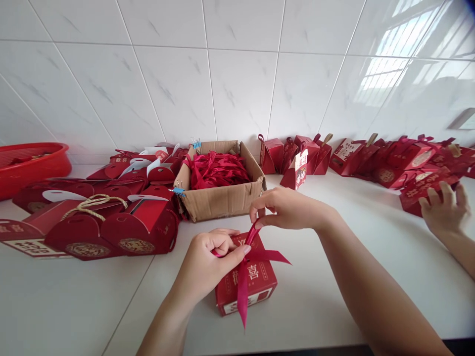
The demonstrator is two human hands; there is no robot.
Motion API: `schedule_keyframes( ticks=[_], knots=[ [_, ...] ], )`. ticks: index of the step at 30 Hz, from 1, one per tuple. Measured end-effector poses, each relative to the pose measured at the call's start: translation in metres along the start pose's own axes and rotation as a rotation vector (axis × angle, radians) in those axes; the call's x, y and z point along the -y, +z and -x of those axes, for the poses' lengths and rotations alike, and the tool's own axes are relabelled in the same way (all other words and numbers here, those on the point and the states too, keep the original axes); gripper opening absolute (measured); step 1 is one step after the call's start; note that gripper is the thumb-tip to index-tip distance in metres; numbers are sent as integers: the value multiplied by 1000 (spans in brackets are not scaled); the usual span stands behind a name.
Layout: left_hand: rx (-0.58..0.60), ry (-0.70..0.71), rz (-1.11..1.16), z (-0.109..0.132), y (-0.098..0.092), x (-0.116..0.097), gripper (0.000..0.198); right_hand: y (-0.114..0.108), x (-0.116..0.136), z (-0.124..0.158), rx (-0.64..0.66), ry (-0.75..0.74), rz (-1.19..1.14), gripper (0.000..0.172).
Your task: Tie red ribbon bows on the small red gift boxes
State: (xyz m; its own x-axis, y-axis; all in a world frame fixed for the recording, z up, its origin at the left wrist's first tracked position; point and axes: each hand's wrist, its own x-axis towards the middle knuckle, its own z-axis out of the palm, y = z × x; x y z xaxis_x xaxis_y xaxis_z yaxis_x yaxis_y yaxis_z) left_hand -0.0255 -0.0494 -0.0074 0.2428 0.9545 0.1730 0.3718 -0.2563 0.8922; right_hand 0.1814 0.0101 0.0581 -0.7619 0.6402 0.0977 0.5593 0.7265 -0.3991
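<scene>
A small red gift box with gold characters sits on the white counter in front of me. A red ribbon runs over its top, one end trailing off the front and another sticking out to the right. My left hand is closed, pinching the ribbon at the box's top left. Just above the box, my right hand pinches the ribbon's upper end between thumb and fingers.
A cardboard box full of red ribbons stands behind. Flat and folded red gift boxes pile up at left, with a red basket at far left. Finished red boxes line the tiled wall. Another person's hand rests at right.
</scene>
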Motion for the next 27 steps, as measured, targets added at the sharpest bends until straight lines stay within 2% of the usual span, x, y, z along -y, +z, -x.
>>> schedule_keyframes(
  ticks=[5,12,17,27],
  knots=[
    [15,33,8,0,0,1,50,0,-1,0,-9,-3,-11,5],
    [-42,105,-36,0,5,0,49,-1,-5,2,-24,30,-35,7],
    [-34,114,-46,0,7,-1,48,-2,-4,3,-44,41,-20,16],
    [-18,81,-16,-1,6,3,50,-1,-7,2,-42,18,-33,19]
  ],
)
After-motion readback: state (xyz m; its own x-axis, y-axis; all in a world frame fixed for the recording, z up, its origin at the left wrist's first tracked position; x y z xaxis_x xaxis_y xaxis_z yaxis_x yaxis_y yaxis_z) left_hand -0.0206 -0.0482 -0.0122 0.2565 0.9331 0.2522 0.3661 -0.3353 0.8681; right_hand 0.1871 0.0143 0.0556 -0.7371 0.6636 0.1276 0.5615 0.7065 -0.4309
